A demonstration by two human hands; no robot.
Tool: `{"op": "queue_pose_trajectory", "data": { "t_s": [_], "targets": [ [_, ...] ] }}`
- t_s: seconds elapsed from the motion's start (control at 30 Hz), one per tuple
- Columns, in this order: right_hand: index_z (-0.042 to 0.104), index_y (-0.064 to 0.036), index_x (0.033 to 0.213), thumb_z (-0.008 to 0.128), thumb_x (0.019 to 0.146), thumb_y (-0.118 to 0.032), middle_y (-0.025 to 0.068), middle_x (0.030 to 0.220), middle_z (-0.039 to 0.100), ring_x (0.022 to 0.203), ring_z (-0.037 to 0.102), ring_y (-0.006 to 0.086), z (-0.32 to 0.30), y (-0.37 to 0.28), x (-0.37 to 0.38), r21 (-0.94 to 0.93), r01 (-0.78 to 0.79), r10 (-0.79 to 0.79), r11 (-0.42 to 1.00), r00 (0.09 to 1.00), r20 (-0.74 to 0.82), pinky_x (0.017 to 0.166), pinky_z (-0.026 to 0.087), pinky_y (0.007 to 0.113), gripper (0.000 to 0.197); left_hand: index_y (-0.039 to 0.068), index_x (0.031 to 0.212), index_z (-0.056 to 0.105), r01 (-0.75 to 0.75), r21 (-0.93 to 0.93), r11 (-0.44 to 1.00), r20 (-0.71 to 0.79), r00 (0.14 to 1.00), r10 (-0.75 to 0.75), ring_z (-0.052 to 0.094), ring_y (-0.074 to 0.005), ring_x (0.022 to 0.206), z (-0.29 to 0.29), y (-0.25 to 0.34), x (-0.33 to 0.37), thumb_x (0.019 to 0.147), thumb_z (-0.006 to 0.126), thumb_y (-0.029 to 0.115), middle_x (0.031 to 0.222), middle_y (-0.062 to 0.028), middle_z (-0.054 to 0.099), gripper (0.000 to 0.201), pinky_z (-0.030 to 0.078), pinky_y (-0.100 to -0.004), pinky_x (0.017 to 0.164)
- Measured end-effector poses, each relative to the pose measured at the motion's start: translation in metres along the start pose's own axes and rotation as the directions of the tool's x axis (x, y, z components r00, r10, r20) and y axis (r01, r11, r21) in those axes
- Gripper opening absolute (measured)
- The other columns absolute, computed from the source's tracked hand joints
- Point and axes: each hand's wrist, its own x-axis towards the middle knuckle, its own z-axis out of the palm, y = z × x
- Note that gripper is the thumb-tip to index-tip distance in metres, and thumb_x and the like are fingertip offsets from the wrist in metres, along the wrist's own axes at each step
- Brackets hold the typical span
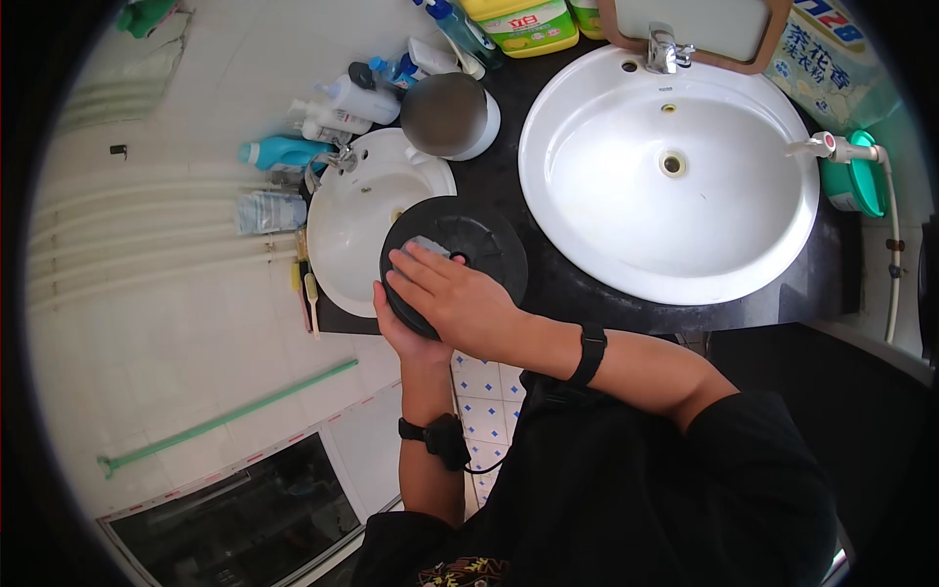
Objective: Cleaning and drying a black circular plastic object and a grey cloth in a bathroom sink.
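Right fingers (415,275) holding grey pad (430,245) against round matte-black disc (494,235), left fingers (383,305) gripping its edge

Two white sinks set into a black bench (489,181) here, a big sink (606,215) on the right and a small sink (337,259) on the left. Yellow bottle (530,31) sits behind them, near a brown-framed panel (696,22) and a shiny tap (664,49). White pot (488,127) by the small sink, top's all blurry. Also got a blue bottle (282,153), a green tub (863,186) just beside a hose (891,235), pale pipes (147,225) along the wall, and a green pole (235,416). Floor (482,416) is white with blue diamonds.
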Motion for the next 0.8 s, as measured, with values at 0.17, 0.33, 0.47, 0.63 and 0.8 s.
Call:
{"op": "queue_pose_trajectory", "data": {
  "t_s": [0.17, 0.33, 0.47, 0.63, 0.8],
  "targets": [
    [0.055, 0.0015, 0.125, 0.059, 0.077, -0.005, 0.0172, 0.139, 0.050, 0.131, 0.047, 0.0306, -0.023, 0.023, -0.040, 0.035, 0.282, -0.283, 0.959, 0.935, 0.215, 0.109, 0.040, 0.040, 0.049, 0.007, 0.138, 0.045, -0.080, 0.023, 0.997, -0.108, 0.991, 0.082, 0.054, -0.0328, 0.120, -0.019, 0.007, -0.009, 0.096, 0.032, 0.056, 0.134, -0.0163, 0.053, 0.066, 0.043, -0.0462, 0.103],
    [0.056, 0.0005, 0.126, 0.057, 0.079, -0.005, 0.0173, 0.138, 0.050, 0.132, 0.046, 0.0307, -0.048, 0.075, -0.033, -0.165, 0.039, -0.012, 0.985, 0.986, 0.164, 0.112, 0.037, 0.042, 0.047, 0.004, 0.141, 0.042, -0.141, 0.051, 0.989, -0.201, 0.968, 0.149, 0.055, -0.0333, 0.119, 0.004, 0.004, -0.006, 0.097, 0.032, 0.054, 0.139, -0.0179, 0.049, 0.067, 0.044, -0.0485, 0.102],
    [0.057, -0.0009, 0.124, 0.056, 0.080, -0.008, 0.0165, 0.138, 0.051, 0.131, 0.047, 0.0291, -0.032, 0.056, -0.008, -0.150, 0.112, -0.091, 0.982, 0.986, 0.139, 0.109, 0.039, 0.038, 0.044, 0.005, 0.139, 0.044, -0.111, 0.016, 0.994, -0.051, 0.992, 0.112, 0.055, -0.0313, 0.119, -0.004, 0.005, -0.003, 0.097, 0.033, 0.053, 0.138, -0.0163, 0.050, 0.065, 0.044, -0.0458, 0.102],
    [0.063, -0.0009, 0.112, 0.059, 0.081, -0.011, 0.0133, 0.130, 0.058, 0.123, 0.055, 0.0259, -0.023, 0.021, -0.022, -0.043, 0.374, -0.361, 0.927, 0.916, 0.177, 0.097, 0.050, 0.032, 0.033, 0.006, 0.135, 0.049, -0.125, 0.099, 0.987, -0.217, 0.965, 0.144, 0.055, -0.0305, 0.119, -0.014, 0.004, 0.006, 0.097, 0.036, 0.052, 0.135, -0.0141, 0.054, 0.061, 0.045, -0.0454, 0.100],
    [0.058, -0.0002, 0.122, 0.056, 0.084, -0.005, 0.0127, 0.130, 0.058, 0.123, 0.055, 0.0277, -0.079, 0.080, -0.044, 0.079, 0.260, -0.269, 0.962, 0.874, 0.405, 0.097, 0.050, 0.035, 0.039, 0.008, 0.137, 0.049, -0.128, 0.043, 0.991, -0.197, 0.971, 0.134, 0.052, -0.0328, 0.122, -0.012, -0.003, 0.009, 0.097, 0.038, 0.050, 0.137, -0.0138, 0.052, 0.059, 0.041, -0.0499, 0.105]
  ]
}}
